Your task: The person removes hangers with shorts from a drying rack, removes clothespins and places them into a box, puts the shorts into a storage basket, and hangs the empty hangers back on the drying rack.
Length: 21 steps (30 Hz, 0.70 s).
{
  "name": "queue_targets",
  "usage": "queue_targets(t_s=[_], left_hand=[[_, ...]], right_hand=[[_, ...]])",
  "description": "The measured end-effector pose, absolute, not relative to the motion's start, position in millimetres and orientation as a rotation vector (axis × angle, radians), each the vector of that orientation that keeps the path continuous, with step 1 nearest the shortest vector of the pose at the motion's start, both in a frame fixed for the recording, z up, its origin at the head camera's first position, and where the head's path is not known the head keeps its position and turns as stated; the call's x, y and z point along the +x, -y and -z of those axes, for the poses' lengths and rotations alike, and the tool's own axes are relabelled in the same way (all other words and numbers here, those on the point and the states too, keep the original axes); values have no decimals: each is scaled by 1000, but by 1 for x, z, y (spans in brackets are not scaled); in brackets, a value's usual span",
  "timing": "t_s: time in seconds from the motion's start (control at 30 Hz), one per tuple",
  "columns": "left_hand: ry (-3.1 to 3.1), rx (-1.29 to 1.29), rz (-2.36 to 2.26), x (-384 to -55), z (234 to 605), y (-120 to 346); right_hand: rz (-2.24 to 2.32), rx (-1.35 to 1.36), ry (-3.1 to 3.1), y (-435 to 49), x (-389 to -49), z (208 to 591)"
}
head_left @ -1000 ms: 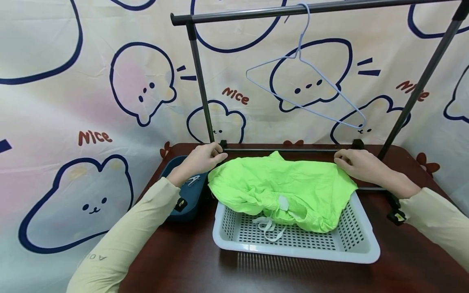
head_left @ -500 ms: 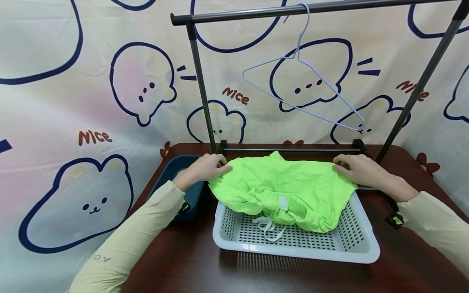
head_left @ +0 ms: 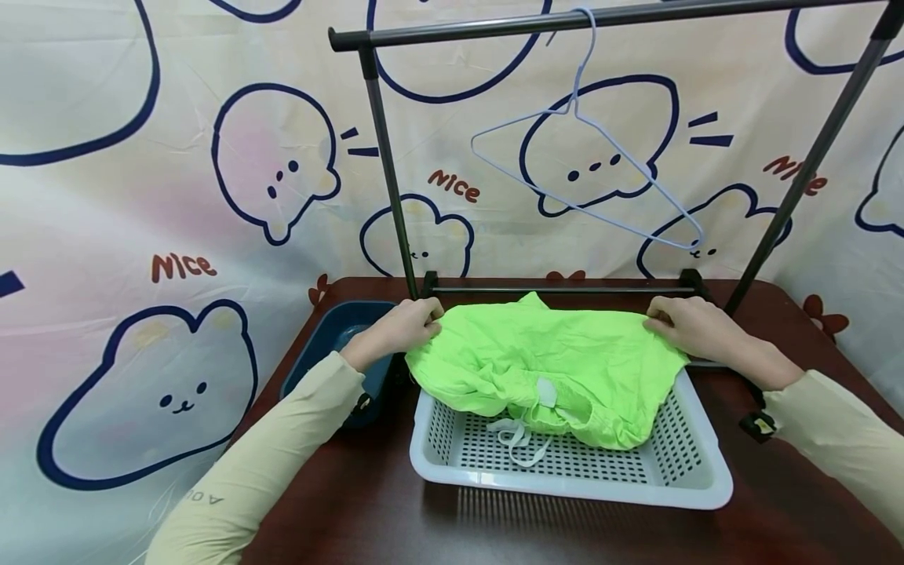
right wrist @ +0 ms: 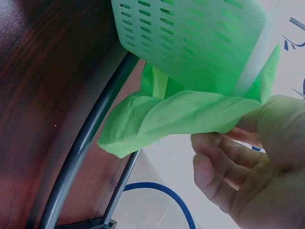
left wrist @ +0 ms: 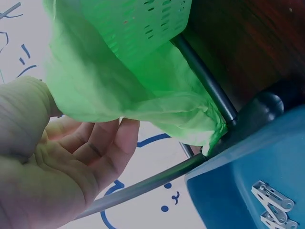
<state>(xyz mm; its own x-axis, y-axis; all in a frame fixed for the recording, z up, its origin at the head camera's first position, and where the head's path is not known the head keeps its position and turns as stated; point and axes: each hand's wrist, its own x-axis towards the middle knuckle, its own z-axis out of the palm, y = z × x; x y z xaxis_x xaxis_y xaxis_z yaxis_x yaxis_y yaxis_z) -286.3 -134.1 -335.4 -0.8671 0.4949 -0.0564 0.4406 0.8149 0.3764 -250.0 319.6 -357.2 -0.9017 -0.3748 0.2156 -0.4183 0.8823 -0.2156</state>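
A lime-green garment [head_left: 487, 345] with a gathered band, a white tag and white drawstring ends [head_left: 519, 439] lies bunched over the white perforated basket [head_left: 565, 486]. At its far left corner my left hand [head_left: 399, 326] pinches the cloth between thumb and fingers. My right hand [head_left: 695, 326] pinches the far right edge the same way. In the left wrist view, the green cloth [left wrist: 109, 86] drapes over the fingers and hides the thumb tip. The right wrist view shows the fabric edge [right wrist: 181, 114] held at the fingertips, hanging past the basket's wall.
A blue bin [head_left: 346, 329] stands left of the basket, with grey clothespins [left wrist: 274, 202] inside. Around the basket rises a dark metal rack [head_left: 384, 149], and a light-blue hanger [head_left: 586, 118] hangs from its top bar. A patterned cloth backs the brown table [head_left: 494, 534].
Both hands have come down onto the garment's far corners and taken hold of the cloth, the left moving lower. The hanger has swung slightly. The garment has barely shifted at its left edge.
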Motion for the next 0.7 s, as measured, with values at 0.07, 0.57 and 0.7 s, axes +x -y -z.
queue_targets(t_s=[0.07,0.57,0.7], left_hand=[[-2850,752,-528,-285,335,133],[-2920,835,-548,-286,327,131],[-2943,835,-595,-285,321,129]], right_hand=[[-387,615,2881,-319,-250,357],[-348,637,2818,-316,-248,344],[-356,626,2816,-313,-245,338]])
